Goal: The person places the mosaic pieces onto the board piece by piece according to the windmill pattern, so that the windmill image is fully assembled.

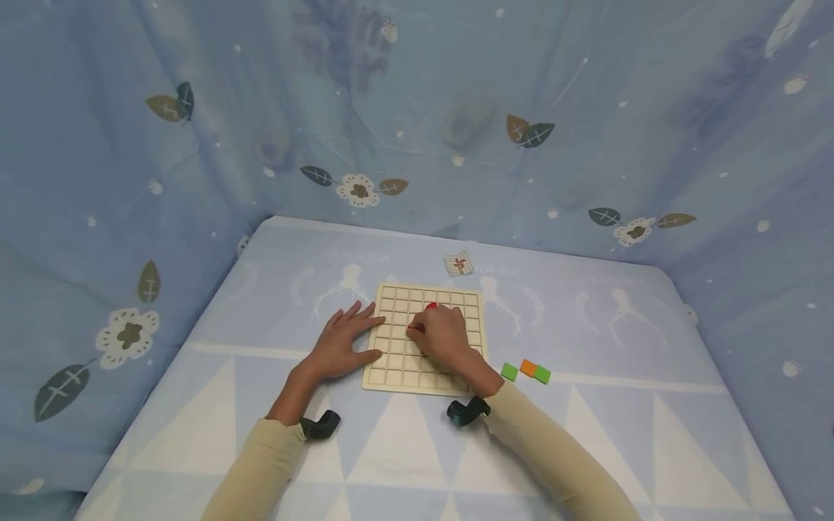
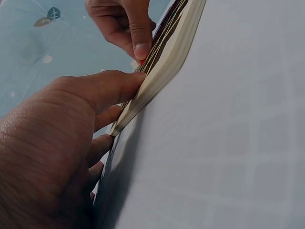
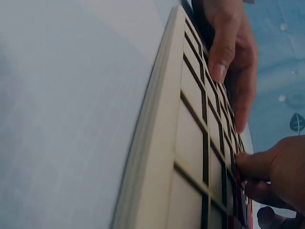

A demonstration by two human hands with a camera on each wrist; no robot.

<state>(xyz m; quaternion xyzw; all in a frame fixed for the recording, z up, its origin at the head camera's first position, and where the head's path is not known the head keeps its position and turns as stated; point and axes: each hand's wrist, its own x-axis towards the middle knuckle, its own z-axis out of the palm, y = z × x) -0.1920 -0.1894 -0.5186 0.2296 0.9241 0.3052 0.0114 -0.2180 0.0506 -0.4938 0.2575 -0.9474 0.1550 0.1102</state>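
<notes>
A pale wooden grid board point(image 1: 394, 378) lies flat on the table. My left hand point(image 1: 337, 346) rests at the board's left edge with its fingers spread, thumb and index finger over the rim. Above the middle of the grid, my right hand point(image 1: 444, 336) pinches a small red tile point(image 2: 142, 62) between thumb and fingers, right at the board's surface. Another bit of red point(image 1: 431, 306) shows just behind the right knuckles. In the right wrist view, dark red pieces point(image 3: 239, 191) sit in the grid below the right fingers, partly hidden by them.
Two green tiles point(image 1: 510, 372) and an orange tile point(image 1: 528, 367) lie right of the board, near the right forearm. A small card with a red pattern point(image 1: 459, 264) lies behind the board. Patterned blue cloth point(image 1: 417, 130) hangs around the table.
</notes>
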